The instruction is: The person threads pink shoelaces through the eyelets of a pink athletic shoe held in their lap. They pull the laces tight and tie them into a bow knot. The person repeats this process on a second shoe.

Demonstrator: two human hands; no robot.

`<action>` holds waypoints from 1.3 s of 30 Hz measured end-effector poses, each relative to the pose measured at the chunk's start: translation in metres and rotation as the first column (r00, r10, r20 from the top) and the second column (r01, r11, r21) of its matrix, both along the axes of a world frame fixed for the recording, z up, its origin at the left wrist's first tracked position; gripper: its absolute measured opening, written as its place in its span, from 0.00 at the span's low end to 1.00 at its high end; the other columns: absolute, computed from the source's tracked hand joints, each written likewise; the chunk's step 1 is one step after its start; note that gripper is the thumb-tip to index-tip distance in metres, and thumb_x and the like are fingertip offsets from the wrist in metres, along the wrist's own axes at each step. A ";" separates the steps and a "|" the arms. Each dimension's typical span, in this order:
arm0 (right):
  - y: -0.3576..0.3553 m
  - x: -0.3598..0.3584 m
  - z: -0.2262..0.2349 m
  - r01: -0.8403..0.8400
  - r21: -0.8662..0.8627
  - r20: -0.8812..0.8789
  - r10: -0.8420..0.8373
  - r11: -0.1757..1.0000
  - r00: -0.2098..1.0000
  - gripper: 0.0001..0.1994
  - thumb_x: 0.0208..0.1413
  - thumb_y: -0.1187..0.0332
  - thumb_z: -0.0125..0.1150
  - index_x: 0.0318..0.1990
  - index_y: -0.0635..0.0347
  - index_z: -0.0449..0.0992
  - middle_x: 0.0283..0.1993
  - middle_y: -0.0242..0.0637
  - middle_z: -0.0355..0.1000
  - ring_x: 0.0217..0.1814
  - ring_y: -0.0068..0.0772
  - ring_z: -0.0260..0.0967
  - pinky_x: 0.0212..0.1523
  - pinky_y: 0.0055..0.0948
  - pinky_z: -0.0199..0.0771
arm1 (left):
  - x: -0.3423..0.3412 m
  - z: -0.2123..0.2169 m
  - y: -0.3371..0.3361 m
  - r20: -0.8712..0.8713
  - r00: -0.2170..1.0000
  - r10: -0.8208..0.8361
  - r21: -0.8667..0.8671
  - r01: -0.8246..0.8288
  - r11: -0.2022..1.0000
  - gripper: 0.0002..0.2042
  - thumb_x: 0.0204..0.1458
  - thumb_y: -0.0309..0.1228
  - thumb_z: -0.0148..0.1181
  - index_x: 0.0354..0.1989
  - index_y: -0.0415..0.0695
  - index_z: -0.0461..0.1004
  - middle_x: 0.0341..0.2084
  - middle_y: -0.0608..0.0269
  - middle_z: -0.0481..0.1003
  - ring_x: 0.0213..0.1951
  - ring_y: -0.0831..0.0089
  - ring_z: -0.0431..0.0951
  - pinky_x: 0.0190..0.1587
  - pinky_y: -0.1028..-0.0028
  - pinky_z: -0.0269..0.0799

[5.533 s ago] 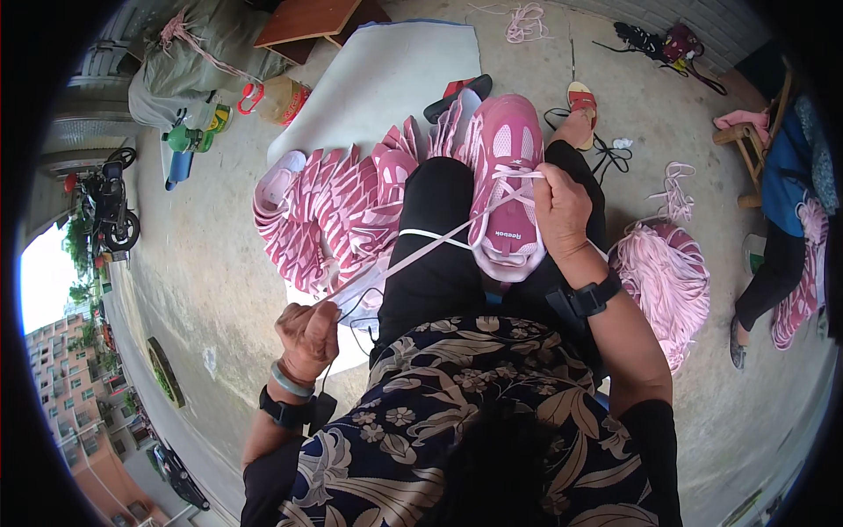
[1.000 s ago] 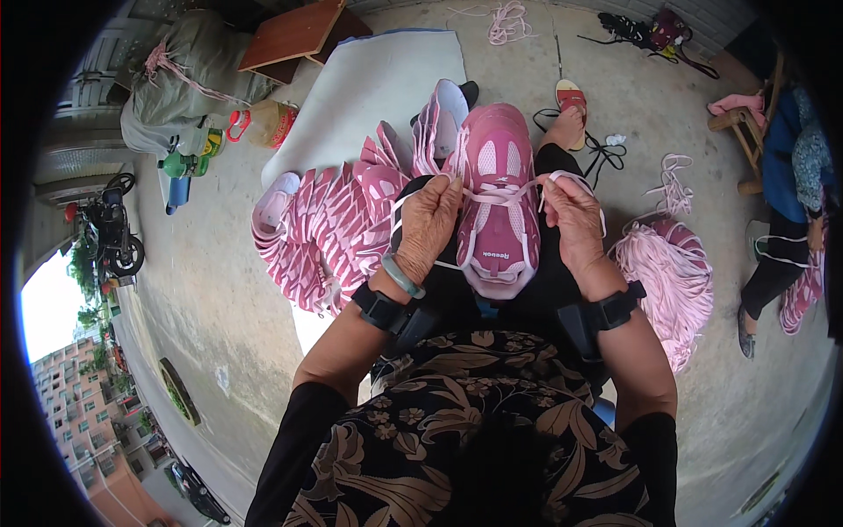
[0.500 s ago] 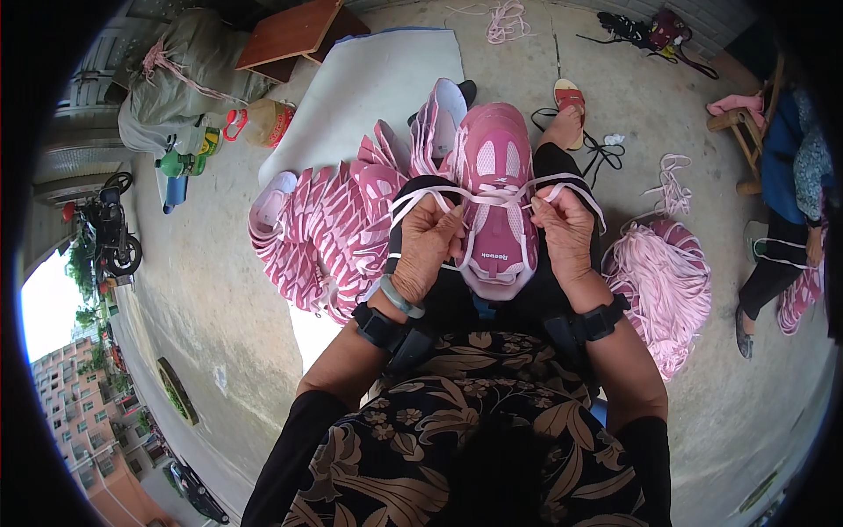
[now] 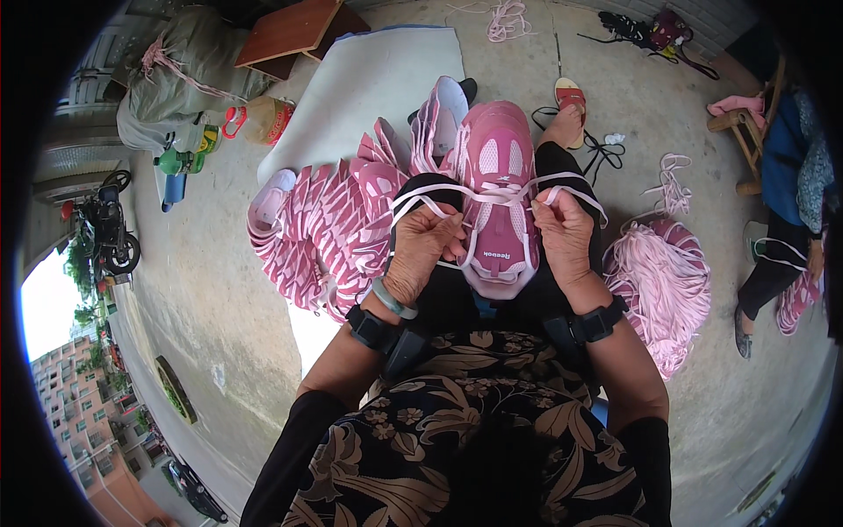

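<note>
The fingers of the left hand [image 4: 420, 250] are pinched together on a pale pink shoelace [image 4: 500, 195], just left of centre in the frame; the fingers of the right hand [image 4: 566, 237] are likewise closed on the other end of that lace, a little right of centre; the lace runs taut between the two hands across the top of a pink sneaker [image 4: 499, 189], looping out to either side; the sneaker rests on the person's lap at the middle of the frame, toe pointing toward the top edge, sole down, with both hands touching its sides; each wrist wears a black strap, and the left one also a pale green bangle [image 4: 392, 299].

Just left of the lap, a heap of pink sneakers [image 4: 329, 224] lies on the concrete floor [image 4: 211, 290], partly over a white sheet [image 4: 369, 83] that stretches toward the top centre; at the right of the frame, beside the person's knee, sits a bundle of pink laces [image 4: 663, 281]; a red sandal [image 4: 569, 95] shows on the foot above the sneaker; at upper left stand an orange bottle [image 4: 263, 120] and a grey sack [image 4: 176, 79]; at the far right edge another person [image 4: 786, 202] sits on a stool.
</note>
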State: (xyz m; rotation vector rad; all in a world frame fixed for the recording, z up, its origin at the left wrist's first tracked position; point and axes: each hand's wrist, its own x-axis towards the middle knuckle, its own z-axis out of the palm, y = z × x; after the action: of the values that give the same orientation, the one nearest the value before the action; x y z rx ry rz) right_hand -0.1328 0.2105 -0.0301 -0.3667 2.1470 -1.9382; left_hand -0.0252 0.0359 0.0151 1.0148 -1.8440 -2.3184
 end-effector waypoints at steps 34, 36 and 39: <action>-0.039 0.012 0.026 -0.048 0.567 -0.519 0.403 0.822 0.754 0.08 0.40 0.69 0.61 0.31 0.55 0.73 0.30 0.34 0.70 0.33 0.40 0.68 0.37 0.36 0.62 | -0.007 -0.003 0.013 0.001 0.936 -0.351 -0.939 0.121 0.321 0.23 0.37 0.28 0.58 0.47 0.36 0.67 0.32 0.47 0.73 0.34 0.53 0.74 0.37 0.64 0.71; -0.040 0.013 0.026 -0.002 0.583 -0.575 0.414 0.812 0.706 0.08 0.40 0.68 0.61 0.30 0.55 0.72 0.30 0.34 0.70 0.34 0.39 0.68 0.37 0.36 0.62 | -0.006 -0.008 0.012 -0.002 0.936 -0.352 -0.908 0.145 0.392 0.23 0.38 0.28 0.56 0.46 0.34 0.67 0.33 0.45 0.73 0.36 0.50 0.74 0.40 0.62 0.70; -0.043 0.013 0.026 0.009 0.611 -0.602 0.457 0.792 0.655 0.07 0.41 0.67 0.61 0.30 0.55 0.72 0.29 0.34 0.68 0.34 0.38 0.68 0.37 0.36 0.62 | -0.005 -0.014 0.001 -0.058 0.926 -0.374 -0.820 0.169 0.546 0.20 0.39 0.26 0.53 0.44 0.33 0.69 0.33 0.44 0.73 0.36 0.50 0.75 0.40 0.65 0.71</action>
State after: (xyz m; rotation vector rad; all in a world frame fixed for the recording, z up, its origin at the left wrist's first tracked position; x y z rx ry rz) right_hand -0.1199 0.1671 -0.0043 -1.4139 2.8036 -0.9476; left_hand -0.0305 0.0365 0.0015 0.3080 -2.6470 -1.2345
